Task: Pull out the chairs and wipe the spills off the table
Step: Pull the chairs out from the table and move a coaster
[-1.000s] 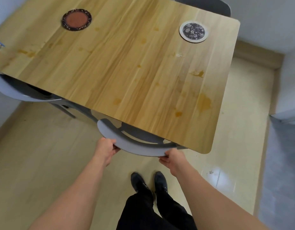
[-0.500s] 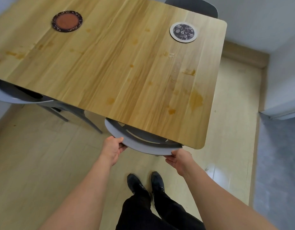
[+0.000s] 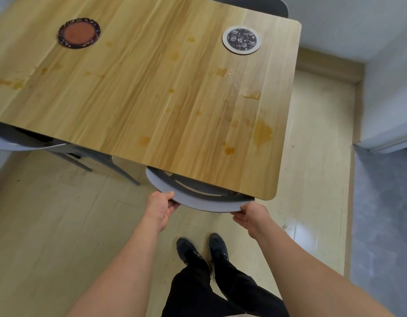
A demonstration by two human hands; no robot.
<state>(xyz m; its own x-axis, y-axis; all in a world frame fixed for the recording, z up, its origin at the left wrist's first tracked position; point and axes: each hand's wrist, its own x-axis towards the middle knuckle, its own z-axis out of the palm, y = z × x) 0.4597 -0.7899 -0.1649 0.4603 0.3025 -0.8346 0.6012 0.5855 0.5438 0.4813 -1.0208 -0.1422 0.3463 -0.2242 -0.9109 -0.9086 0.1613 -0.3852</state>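
Note:
A light wooden table [image 3: 134, 92] carries several amber spills, the largest [image 3: 262, 133] near its right edge. A grey chair [image 3: 198, 200] is tucked under the near edge, only its curved backrest showing. My left hand [image 3: 160, 205] grips the backrest's left end. My right hand [image 3: 251, 216] grips its right end, thumb on top. A second grey chair [image 3: 12, 143] sits under the table at the left, and a dark chair [image 3: 252, 3] stands at the far side.
Two round coasters lie on the table: a brown one [image 3: 78, 33] at the far left and a floral one [image 3: 241, 39] at the far right. Pale wood floor surrounds my feet [image 3: 202, 248]. A white wall corner [image 3: 385, 124] and grey flooring are at the right.
The view has shifted left across the table. Both hands stay on the backrest, and the chair shows about as much from under the table as before.

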